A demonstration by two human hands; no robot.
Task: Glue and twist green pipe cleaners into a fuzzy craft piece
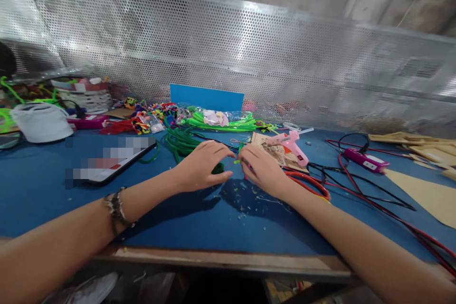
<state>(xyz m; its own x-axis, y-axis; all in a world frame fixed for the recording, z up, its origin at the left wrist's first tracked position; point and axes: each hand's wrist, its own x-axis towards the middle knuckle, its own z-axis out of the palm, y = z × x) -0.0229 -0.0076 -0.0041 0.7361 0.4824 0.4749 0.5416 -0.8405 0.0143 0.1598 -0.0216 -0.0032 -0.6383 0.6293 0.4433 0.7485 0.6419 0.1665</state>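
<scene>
My left hand (201, 165) hovers over the middle of the blue table, its thumb and fingers apart in a curve. A dark green fuzzy piece (217, 168) shows in the gap between them; I cannot tell whether it is touched. Close beside it, my right hand (261, 168) has its fingers bent and closed around something mostly hidden. A small yellow-green tip (236, 162) pokes out at its fingertips. Dark green pipe cleaners (180, 142) lie in a bundle behind my left hand. A pink glue gun (294, 146) rests on cardboard beyond my right hand.
A phone (114, 159) lies at left, near a white fabric container (42, 121). Bright green pipe cleaners (224, 122) in plastic lie at the back before a blue board (206, 97). At right are a purple power strip (366, 160), tangled cables and cardboard (423, 192).
</scene>
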